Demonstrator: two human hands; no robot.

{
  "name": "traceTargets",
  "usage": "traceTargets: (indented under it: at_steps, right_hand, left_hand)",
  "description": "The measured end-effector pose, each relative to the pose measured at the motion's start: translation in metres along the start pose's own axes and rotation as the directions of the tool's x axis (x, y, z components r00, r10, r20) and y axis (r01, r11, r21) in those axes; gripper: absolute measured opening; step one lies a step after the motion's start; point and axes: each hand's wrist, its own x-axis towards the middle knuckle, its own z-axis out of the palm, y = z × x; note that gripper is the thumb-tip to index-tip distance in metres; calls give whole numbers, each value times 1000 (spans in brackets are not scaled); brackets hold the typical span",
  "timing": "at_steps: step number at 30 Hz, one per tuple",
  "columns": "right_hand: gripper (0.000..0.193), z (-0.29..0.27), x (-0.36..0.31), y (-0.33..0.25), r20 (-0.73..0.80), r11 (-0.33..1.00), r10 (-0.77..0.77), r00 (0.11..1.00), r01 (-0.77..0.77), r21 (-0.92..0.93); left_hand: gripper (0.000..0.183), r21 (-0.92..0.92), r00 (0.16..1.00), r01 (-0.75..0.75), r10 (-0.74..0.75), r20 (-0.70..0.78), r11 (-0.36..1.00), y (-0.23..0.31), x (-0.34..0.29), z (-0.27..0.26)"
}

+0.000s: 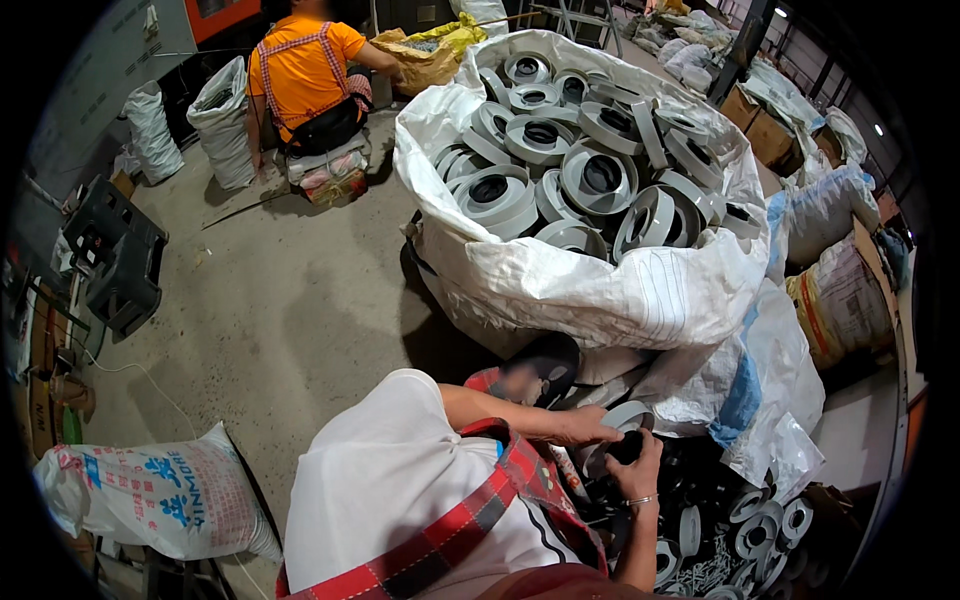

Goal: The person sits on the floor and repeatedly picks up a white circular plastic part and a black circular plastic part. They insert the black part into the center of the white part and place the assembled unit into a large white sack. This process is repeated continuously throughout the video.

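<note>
Low in front of me, both hands are at one round grey plastic ring-shaped part (pixel 629 412) with a black centre piece (pixel 627 446). My left hand (pixel 588 427) grips its left side, fingers closed. On the right, my right hand (pixel 638 470) has its fingers bent around the near side, with thumb and fingertips against the black piece. Whether the black piece is fully seated in the ring cannot be made out. Below my hands lie a heap of black parts (pixel 700 470), several grey rings (pixel 757 535) and small screws (pixel 707 572).
A big white sack (pixel 640 300) full of grey rings with black centres stands ahead. A person in orange (pixel 310 75) sits at the far left beside white sacks (pixel 220 130). Black plastic stools (pixel 125 260) and a printed bag (pixel 170 495) are at left; more sacks (pixel 840 300) line the right.
</note>
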Motion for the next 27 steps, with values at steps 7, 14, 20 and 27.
traceTargets:
  at_steps: [7, 14, 20, 27]
  right_hand:
    - [74, -11, -9, -22, 43, 931, -342, 939, 345, -121]
    - [54, -8, 3, 8, 418, 382, 494, 762, -623, 683]
    - [91, -20, -11, -29, -12, 885, 248, 969, -222, 409]
    - [66, 0, -22, 40, 425, 427, 263, 866, -500, 753]
  left_hand:
    - [29, -118, 969, 194, -172, 175, 974, 44, -18, -12]
    - [29, 294, 973, -229, 227, 42, 928, 27, -2, 6]
    - [43, 103, 994, -85, 77, 80, 991, 47, -22, 14]
    - [76, 876, 776, -480, 488, 399, 48, 178, 16, 15]
